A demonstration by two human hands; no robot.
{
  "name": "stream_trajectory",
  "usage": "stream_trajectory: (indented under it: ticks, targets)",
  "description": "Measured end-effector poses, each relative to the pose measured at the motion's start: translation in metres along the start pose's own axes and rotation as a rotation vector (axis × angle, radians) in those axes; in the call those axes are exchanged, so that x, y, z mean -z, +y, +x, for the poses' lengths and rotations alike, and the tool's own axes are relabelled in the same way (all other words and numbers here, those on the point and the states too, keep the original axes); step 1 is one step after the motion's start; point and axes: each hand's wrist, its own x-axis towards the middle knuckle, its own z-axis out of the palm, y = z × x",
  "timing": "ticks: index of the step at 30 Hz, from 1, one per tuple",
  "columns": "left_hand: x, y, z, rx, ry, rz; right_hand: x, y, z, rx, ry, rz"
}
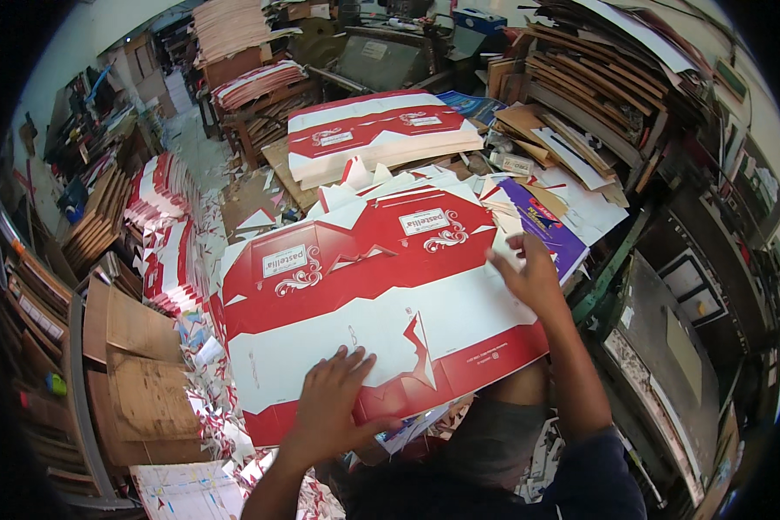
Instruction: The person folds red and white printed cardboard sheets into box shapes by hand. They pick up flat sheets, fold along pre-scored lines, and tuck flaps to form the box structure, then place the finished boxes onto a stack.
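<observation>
- a red-and-white printed carton sheet (377,316), cut with box-shaped outlines, lies flat and slightly askew in front of the seated person, its near edge above the person's thigh (513,416).
- the left hand (331,394) rests palm down on the near edge, fingers slightly apart, thumb out to the side.
- the right hand (529,276) is at the right edge, fingers partly bent, thumb apart; whether they pinch anything, i cannot tell.
- beyond the sheet are loose white offcuts (355,184) and a matching stack of cartons (386,130); a purple printed sheet (542,227) lies just beside the right hand.
- possible trouble: hard pressure on the near edge could bend or tip the sheet; a sideways tug at the right could tear the cut outlines or drag offcuts along.
- hard to make out: how many layers lie beneath, what supports them, and the right palm; the dark rim cuts off the room's edges.
</observation>
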Motion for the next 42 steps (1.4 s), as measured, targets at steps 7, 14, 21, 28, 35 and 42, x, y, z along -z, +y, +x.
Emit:
stream_trajectory:
  ticks: [7, 14, 21, 28, 35, 42]
  targets:
    - [-0.016, 0.01, 0.055, -0.122, 0.098, 0.219, -0.014, 0.088, 0.072, -0.341, -0.213, 0.006]
    - [-0.023, 0.017, 0.049, -0.103, 0.126, 0.32, -0.019, 0.129, 0.108, -0.277, 0.173, -0.159]
    - [-0.026, 0.015, 0.057, -0.108, 0.094, 0.317, 0.021, 0.166, 0.123, -0.418, 0.491, 0.512]
    - [-0.025, 0.011, 0.057, -0.078, 0.135, 0.288, 0.031, -0.129, 0.047, 0.099, -0.461, 0.88]
    - [-0.037, 0.046, 0.054, -0.135, 0.055, 0.352, -0.033, -0.064, 0.017, -0.066, -0.335, 0.642]
    - [-0.088, 0.059, 0.033, -0.466, 0.009, 0.196, -0.064, -0.024, 0.002, -0.18, -0.433, 0.664]
